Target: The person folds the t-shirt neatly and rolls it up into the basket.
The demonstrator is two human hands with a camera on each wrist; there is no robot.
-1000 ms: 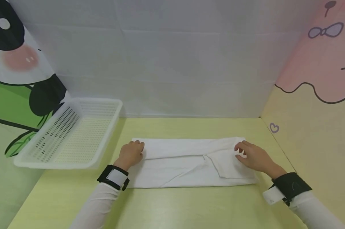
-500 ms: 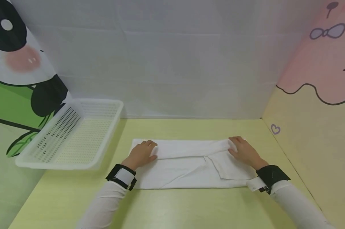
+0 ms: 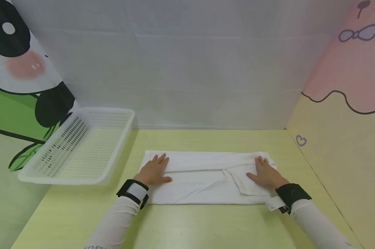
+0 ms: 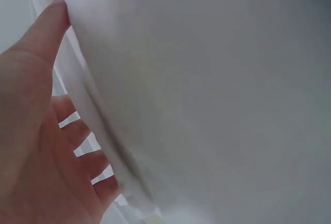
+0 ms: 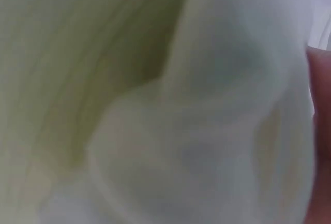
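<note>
A folded white garment lies as a long flat strip across the table, with a sleeve-like flap turned over at its right end. My left hand rests on the left end, fingers spread and thumb pointing inward. On the right end rests my right hand, its fingers straight and its thumb out over the flap. In the left wrist view, white fabric fills most of the picture beside my extended thumb and fingers. Blurred white fabric covers much of the right wrist view, with part of a finger at the right edge.
A white perforated plastic basket stands at the left of the pale yellow-green table. Behind is a grey-white wall panel. Cartoon-printed side panels close in on the left and right.
My left hand has shifted inward and spread its fingers. My right hand has moved left from the strip's right edge and straightened its fingers onto the fabric. The garment keeps its folded shape.
</note>
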